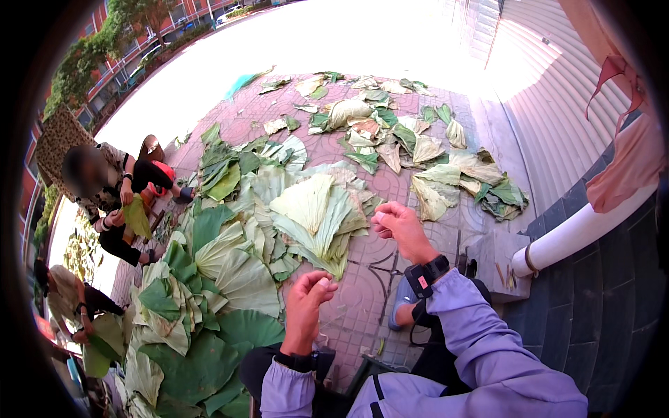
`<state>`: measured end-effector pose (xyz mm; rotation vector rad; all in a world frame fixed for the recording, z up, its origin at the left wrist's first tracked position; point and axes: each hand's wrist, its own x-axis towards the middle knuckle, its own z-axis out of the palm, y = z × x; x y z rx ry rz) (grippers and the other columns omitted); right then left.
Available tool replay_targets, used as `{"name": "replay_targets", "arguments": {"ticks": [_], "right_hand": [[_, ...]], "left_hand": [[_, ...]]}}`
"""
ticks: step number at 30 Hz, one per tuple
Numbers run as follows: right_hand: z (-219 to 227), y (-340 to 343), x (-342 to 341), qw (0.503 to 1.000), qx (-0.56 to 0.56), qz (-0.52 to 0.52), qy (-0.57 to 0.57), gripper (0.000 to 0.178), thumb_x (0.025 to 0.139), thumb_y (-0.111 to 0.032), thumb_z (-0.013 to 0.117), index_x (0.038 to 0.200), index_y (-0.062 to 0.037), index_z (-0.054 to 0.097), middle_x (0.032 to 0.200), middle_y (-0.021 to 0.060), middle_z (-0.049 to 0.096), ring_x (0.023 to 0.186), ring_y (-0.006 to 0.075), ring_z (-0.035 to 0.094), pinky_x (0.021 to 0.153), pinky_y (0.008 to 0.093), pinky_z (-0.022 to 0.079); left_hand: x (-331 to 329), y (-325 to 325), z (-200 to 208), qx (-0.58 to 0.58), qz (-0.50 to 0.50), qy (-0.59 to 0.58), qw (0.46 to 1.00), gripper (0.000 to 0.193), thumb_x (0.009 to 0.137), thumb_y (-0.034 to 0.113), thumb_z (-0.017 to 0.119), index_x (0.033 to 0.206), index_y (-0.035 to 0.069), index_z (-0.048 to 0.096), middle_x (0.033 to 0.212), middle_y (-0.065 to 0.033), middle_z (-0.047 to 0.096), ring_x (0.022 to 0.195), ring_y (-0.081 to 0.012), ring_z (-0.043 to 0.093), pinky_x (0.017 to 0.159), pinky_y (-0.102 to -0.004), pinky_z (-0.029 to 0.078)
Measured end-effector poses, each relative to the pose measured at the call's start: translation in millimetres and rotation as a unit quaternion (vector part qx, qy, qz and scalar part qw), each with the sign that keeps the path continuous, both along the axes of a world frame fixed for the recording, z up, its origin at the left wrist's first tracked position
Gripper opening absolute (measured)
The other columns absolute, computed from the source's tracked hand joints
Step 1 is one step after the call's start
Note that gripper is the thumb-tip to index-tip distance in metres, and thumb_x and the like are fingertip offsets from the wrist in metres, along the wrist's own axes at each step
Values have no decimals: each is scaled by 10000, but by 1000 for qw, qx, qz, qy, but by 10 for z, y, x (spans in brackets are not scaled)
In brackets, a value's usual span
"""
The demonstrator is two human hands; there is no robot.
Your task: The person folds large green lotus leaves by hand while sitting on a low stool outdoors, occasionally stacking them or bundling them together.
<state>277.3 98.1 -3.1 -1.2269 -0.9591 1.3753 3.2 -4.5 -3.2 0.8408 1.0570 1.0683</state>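
Note:
My left hand point(306, 310) is held just in front of a stack of folded pale-green lotus leaves point(310, 209), its thumb pressed to curled fingers. Farther forward and to the right, my right hand point(402, 228) is raised above the paving with thumb and fingertips pinched together. Whatever either hand may hold is too small or hidden to make out. The stack's stem ends point toward me, close to my left hand. Large dark-green lotus leaves point(191, 366) lie in a heap to my left, with paler, wilted leaves point(240, 279) spread above them.
More dried leaves point(362, 132) are scattered ahead on the pink paving point(362, 268). At left, one seated person point(125, 188) holds a yellow-green leaf, and another person point(77, 313) handles leaves. A white pole point(592, 233) and a stone block point(488, 258) stand right.

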Motion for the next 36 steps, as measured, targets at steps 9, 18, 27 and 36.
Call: {"name": "replay_targets", "arguments": {"ticks": [9, 18, 27, 36], "right_hand": [[16, -324, -245, 922, 112, 252, -272, 184, 976, -166, 681, 1052, 0, 665, 832, 39, 672, 773, 121, 622, 686, 311, 511], [364, -452, -201, 901, 141, 233, -337, 238, 940, -181, 693, 1082, 5, 648, 808, 120, 649, 731, 186, 610, 676, 342, 494], [460, -496, -107, 919, 165, 189, -304, 213, 944, -99, 693, 1111, 27, 656, 838, 52, 664, 744, 104, 576, 656, 290, 480], [480, -496, -56, 927, 140, 182, -295, 198, 952, -78, 686, 1115, 27, 650, 871, 21, 628, 773, 83, 531, 694, 261, 463]], "left_hand": [[80, -13, 51, -5, -31, 15, 999, 234, 1014, 157, 651, 1196, 10, 650, 1163, -92, 697, 985, -183, 716, 849, -295, 559], [84, -18, -44, -13, -70, 39, 997, 282, 1011, 190, 656, 1218, 0, 648, 1136, -74, 691, 986, -154, 696, 855, -294, 532], [179, 2, -20, 12, -98, 81, 992, 286, 998, 172, 679, 1212, -16, 653, 1087, -50, 694, 969, -122, 672, 854, -273, 527], [220, 3, -11, 32, -123, 110, 986, 288, 1000, 183, 684, 1188, -32, 653, 999, -27, 675, 890, -89, 610, 777, -265, 505]]}}
